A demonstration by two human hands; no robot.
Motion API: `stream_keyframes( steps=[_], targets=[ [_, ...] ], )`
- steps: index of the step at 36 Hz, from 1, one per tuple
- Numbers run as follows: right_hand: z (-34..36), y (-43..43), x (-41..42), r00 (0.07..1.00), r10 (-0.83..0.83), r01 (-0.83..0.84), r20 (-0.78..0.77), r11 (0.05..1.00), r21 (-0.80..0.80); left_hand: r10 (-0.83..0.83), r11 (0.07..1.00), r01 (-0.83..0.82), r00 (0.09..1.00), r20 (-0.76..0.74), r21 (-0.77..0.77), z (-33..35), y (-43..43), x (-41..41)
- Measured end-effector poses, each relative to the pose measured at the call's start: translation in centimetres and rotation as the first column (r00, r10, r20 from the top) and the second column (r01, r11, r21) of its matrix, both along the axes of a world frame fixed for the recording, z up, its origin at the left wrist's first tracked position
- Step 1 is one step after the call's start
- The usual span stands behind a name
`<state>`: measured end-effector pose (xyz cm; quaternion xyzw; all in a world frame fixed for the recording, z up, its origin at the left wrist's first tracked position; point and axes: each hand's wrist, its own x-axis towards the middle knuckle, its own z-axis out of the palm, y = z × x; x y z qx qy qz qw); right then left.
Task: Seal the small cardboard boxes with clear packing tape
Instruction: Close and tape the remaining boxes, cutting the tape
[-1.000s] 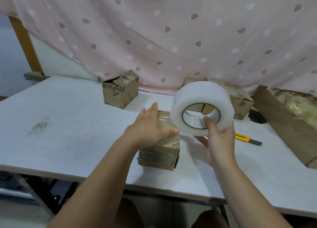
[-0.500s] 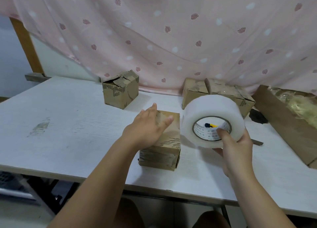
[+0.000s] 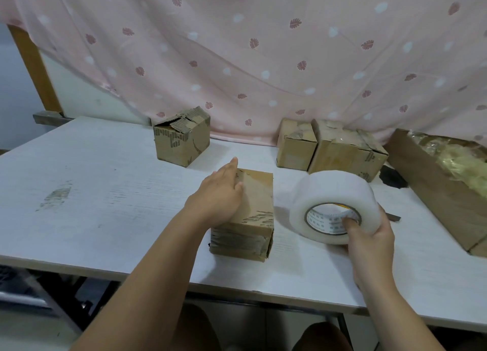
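A small cardboard box (image 3: 257,211) stands near the table's front edge, with tape across its top and front. My left hand (image 3: 217,196) lies flat on the left part of its top, fingers straight. To the right of the box, my right hand (image 3: 369,241) grips a large roll of clear packing tape (image 3: 333,192), thumb inside the core. The roll is low over the table; I cannot tell whether it touches it. An unsealed small box (image 3: 181,137) with torn flaps stands at the back left. Two more boxes (image 3: 296,146) (image 3: 345,150) stand side by side at the back right.
The white table (image 3: 92,192) has a worn grey patch at the left. A long open carton (image 3: 434,189) with crumpled plastic lies at the right edge. A dark object (image 3: 392,178) and part of a utility knife (image 3: 394,217) lie behind the roll. A pink curtain hangs behind.
My right hand has brought the tape roll down and to the right, away from the box. My left hand has stayed on the box top, its thumb now drawn in.
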<state>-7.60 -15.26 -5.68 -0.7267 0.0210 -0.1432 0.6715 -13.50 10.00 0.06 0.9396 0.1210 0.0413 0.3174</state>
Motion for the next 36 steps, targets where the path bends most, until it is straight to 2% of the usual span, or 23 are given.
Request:
stream_keyframes(
  steps=[5,10,14,17,21,28,32,36],
  targets=[
    [-0.3,0.1,-0.1,1.0,0.01,-0.008,0.015,0.997,-0.076,0.001,0.987,0.004,1.0,-0.029,0.163,0.4,-0.4,0.3],
    [-0.3,0.0,-0.4,1.0,0.023,-0.021,0.018,0.994,-0.108,-0.115,0.936,0.071,0.987,0.109,0.343,1.0,-1.6,0.5],
    [-0.3,0.0,-0.5,1.0,0.014,-0.011,0.025,0.991,-0.132,-0.118,0.952,0.097,0.992,0.055,0.29,1.8,-2.6,0.3],
    [-0.3,0.0,-0.5,0.999,0.02,-0.016,0.026,0.991,-0.132,-0.008,0.958,0.005,1.0,0.008,0.287,2.2,-3.8,0.7],
    [-0.3,-0.1,-0.5,0.999,0.029,-0.024,0.035,0.991,-0.133,0.094,0.925,-0.09,0.996,0.006,0.369,1.6,-5.9,1.4],
    [-0.4,0.0,-0.5,0.998,0.049,-0.042,0.049,0.99,-0.135,0.054,0.961,-0.035,0.997,-0.063,0.274,1.3,-5.7,1.5],
    [-0.2,0.0,-0.6,0.996,0.063,-0.057,0.064,0.994,-0.096,0.072,0.967,-0.066,0.997,-0.016,0.246,1.9,-5.9,1.3],
    [0.3,0.0,-0.6,0.994,0.055,-0.056,0.093,0.998,0.002,0.092,0.988,-0.098,0.994,0.058,0.116,2.2,-5.6,1.0]
  ],
)
